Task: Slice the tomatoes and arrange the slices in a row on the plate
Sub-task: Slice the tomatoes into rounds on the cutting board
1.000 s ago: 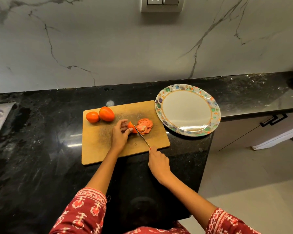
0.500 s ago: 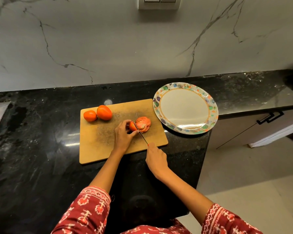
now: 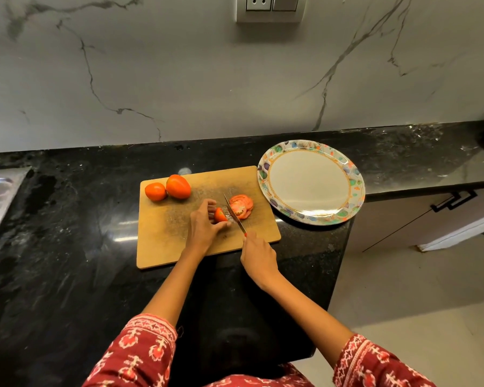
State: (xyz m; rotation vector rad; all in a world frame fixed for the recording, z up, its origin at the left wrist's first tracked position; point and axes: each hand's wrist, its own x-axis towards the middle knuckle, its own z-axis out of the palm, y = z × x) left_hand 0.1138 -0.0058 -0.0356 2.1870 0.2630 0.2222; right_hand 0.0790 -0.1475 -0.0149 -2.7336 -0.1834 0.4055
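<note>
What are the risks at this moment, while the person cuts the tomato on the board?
1. The left hand pinches a small tomato end piece right beside the knife blade; a fingertip may get nicked.
2. The plate overhangs the counter's lower right corner; a bump might tip it off.
3. Two whole tomatoes sit loose near the cutting board edge and may roll off.

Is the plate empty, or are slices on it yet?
Empty: the plate shows bare white; the cut slices lie on the cutting board.

A black stone counter (image 3: 67, 247) meets a veined marble wall (image 3: 179, 79) bearing a switch plate (image 3: 269, 8).
</note>
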